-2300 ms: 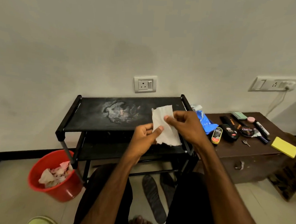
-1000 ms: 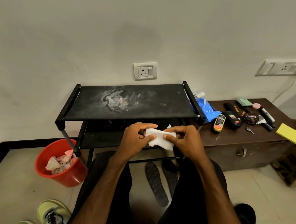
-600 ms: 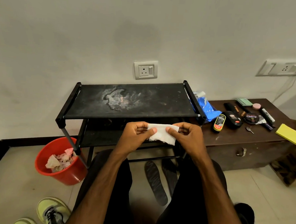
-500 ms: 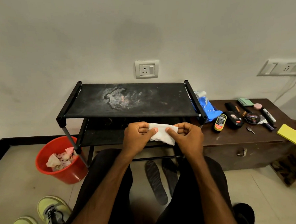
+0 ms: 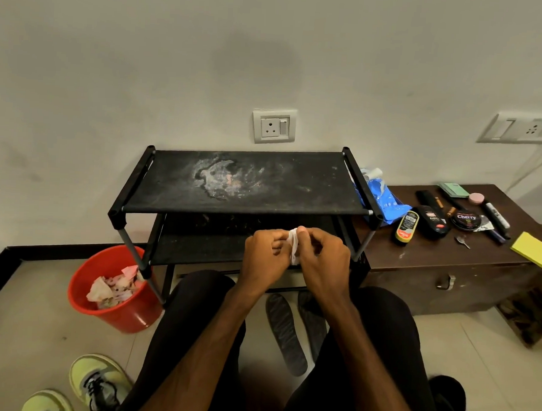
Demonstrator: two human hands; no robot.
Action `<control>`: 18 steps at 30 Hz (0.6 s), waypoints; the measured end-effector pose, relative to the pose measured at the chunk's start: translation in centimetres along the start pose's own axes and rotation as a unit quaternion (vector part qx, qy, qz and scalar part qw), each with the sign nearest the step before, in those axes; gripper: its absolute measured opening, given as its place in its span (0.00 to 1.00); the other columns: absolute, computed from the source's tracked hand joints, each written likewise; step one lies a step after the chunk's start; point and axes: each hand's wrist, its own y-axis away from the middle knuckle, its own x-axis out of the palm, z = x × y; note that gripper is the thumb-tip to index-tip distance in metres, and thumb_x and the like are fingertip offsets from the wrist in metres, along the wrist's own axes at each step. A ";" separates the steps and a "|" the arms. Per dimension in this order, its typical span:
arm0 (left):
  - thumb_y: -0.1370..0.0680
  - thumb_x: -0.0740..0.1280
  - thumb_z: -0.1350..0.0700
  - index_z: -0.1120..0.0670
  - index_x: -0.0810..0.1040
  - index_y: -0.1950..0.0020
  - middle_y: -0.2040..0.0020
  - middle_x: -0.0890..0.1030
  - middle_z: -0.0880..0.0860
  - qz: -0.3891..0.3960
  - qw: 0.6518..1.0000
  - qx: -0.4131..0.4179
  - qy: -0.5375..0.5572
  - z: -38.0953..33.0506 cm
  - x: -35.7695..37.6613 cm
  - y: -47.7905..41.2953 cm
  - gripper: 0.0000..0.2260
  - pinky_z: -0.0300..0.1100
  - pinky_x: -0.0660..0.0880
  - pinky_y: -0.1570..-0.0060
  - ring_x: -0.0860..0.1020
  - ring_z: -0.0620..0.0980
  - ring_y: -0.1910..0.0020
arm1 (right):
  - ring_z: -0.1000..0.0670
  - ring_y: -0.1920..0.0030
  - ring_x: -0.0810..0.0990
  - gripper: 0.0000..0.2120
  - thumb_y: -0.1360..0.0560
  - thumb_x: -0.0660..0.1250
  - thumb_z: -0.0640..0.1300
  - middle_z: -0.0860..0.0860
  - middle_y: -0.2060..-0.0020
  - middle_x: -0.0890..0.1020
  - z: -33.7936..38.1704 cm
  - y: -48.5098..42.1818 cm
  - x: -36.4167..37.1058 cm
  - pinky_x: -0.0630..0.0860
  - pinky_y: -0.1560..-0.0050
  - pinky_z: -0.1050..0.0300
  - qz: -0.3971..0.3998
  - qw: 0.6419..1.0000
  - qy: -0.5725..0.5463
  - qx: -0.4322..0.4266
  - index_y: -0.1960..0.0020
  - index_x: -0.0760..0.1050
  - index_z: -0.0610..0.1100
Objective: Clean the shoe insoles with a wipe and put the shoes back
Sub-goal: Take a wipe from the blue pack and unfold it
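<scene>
A white wipe (image 5: pixel 294 247) is folded small between my two hands, in front of the black shoe rack (image 5: pixel 248 185). My left hand (image 5: pixel 265 258) and my right hand (image 5: pixel 321 261) both pinch it, knuckles close together. Two dark insoles (image 5: pixel 285 331) lie on the floor tiles between my knees; the right one (image 5: pixel 312 320) is partly hidden by my leg. A pair of yellow-green sneakers (image 5: pixel 97 381) stands at the bottom left.
A red bucket (image 5: pixel 116 313) with crumpled used wipes sits left of the rack. A brown wooden chest (image 5: pixel 448 265) on the right carries a blue wipe pack (image 5: pixel 380 198), polish bottles, a tin, pens and a yellow pad (image 5: pixel 537 250).
The wipe was held open and high, then came down and was stretched between both hands. Now the hands have closed together and the wipe is folded narrow between them.
</scene>
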 end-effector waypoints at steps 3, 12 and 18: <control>0.21 0.69 0.63 0.58 0.85 0.43 0.55 0.87 0.51 -0.013 1.000 -0.008 -0.002 0.0 -0.3 -0.1 0.09 0.42 0.84 0.56 0.85 0.42 0.59 | 0.59 0.59 0.84 0.09 0.18 0.68 0.45 0.54 0.59 0.86 -0.2 -0.1 -0.3 0.81 0.58 0.65 -0.007 1.000 -0.012 0.009 0.46 0.85 0.43; 0.22 0.72 0.60 0.59 0.85 0.45 0.55 0.87 0.53 -0.038 0.999 0.009 -0.021 0.2 -0.1 0.0 0.08 0.39 0.83 0.58 0.85 0.42 0.60 | 0.60 0.61 0.85 0.05 0.24 0.75 0.40 0.53 0.60 0.87 -0.6 -0.3 -0.7 0.80 0.60 0.69 -0.045 0.998 -0.015 0.039 0.49 0.86 0.42; 0.22 0.71 0.60 0.59 0.86 0.46 0.55 0.87 0.53 -0.039 0.996 0.051 -0.055 0.0 -0.2 -0.1 0.07 0.39 0.83 0.59 0.85 0.42 0.60 | 0.59 0.61 0.84 0.04 0.24 0.75 0.42 0.53 0.60 0.85 -0.7 -0.3 -0.7 0.81 0.61 0.67 -0.093 0.994 0.013 0.061 0.50 0.85 0.42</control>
